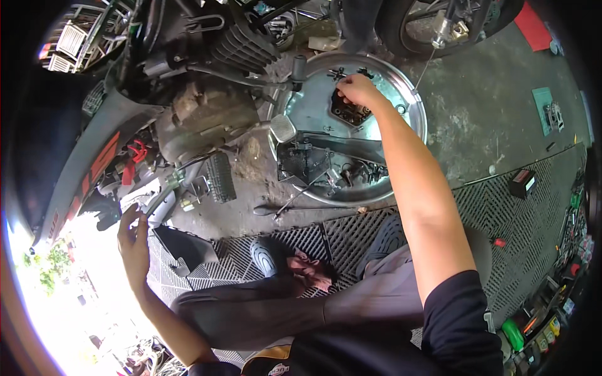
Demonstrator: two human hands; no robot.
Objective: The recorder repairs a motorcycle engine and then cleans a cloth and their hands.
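Observation:
My right hand [354, 91] reaches into a large round metal tray [419, 135], fingers pinched at a dark metal casing [350, 114]; what they hold, if anything, is hidden. Small bolts and fittings [364, 172], a black mesh piece [293, 163] and a long dark plastic part [345, 147] lie in the tray. My left hand [133, 241] is raised at the left, its loosely bent fingers apart beside a metal lever [153, 203] under the motorcycle; I cannot tell if they touch it. The engine [194, 119] and a rubber footpeg [221, 177] are between my hands and above.
A wheel [401, 34] stands behind the tray. Slotted mats [470, 269] lie under my legs, with a pink rag [310, 271] between my feet. A black box [522, 183], a green card with a part [542, 113] and many tools [567, 238] are at the right.

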